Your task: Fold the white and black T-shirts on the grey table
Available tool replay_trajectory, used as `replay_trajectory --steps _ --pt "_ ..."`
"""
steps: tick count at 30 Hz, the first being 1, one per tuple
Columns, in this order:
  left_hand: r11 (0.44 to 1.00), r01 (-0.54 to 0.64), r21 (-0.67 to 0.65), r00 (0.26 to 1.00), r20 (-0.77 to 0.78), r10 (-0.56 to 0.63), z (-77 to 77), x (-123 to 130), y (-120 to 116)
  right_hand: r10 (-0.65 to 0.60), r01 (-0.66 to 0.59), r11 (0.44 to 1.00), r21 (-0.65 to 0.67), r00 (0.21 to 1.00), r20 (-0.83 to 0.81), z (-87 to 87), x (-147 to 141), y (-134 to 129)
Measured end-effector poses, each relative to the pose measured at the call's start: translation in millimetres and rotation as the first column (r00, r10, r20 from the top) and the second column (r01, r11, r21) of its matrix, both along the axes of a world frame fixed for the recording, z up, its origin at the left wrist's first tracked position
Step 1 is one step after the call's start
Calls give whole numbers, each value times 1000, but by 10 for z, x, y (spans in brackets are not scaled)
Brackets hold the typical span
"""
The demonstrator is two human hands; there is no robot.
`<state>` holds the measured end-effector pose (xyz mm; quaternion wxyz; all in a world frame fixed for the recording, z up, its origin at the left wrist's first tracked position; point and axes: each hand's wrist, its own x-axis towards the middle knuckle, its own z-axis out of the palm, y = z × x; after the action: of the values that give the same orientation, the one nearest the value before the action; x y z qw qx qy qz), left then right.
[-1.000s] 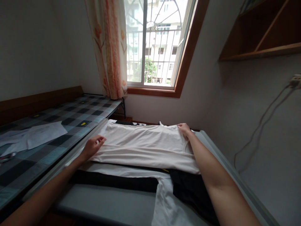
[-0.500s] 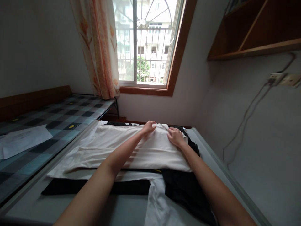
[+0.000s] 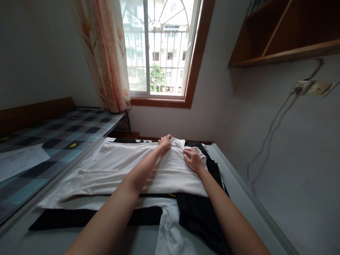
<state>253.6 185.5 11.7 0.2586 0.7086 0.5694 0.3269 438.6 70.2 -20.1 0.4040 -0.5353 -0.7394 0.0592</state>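
Observation:
A cream-white shirt [image 3: 117,180] lies flattened across a stack of other clothes. Near its far edge, my left hand [image 3: 165,142] pinches the fabric between bent fingers. My right hand [image 3: 193,158] rests to the right, its fingers curled together on a fold of the same shirt. Beneath are a black garment [image 3: 195,212], showing on the near right, and a white garment [image 3: 170,226] whose sleeve hangs toward me. A black strip of cloth [image 3: 63,219] sticks out at the near left.
The clothes lie on a grey surface [image 3: 239,184] with a raised rim. To the left stands a bed with a checked cover [image 3: 90,124] and papers [image 3: 23,159]. A curtained window [image 3: 159,53] is ahead; a wooden shelf [image 3: 287,53] and cables [image 3: 271,134] are on the right wall.
The view has shifted slightly. A flap of the cream-white shirt at the far edge now stands higher between my hands, and the fingers of my right hand have drawn together.

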Motion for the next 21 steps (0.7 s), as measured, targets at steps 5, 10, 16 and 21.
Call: replay_trajectory --steps 5,10,16,21 --pt "999 37 -2 993 115 -36 26 34 -44 -1 1 1000 1 998 67 2 -25 -27" --pt "998 51 24 965 256 -55 196 35 -42 1 -1 1000 -4 1000 12 12 -25 -20" --pt "930 310 -198 789 600 -135 435 -53 -166 -62 48 997 -54 953 -298 74 13 80" --pt "885 463 -45 767 520 -375 634 -167 -359 -110 -48 970 -237 786 -608 141 -3 118"
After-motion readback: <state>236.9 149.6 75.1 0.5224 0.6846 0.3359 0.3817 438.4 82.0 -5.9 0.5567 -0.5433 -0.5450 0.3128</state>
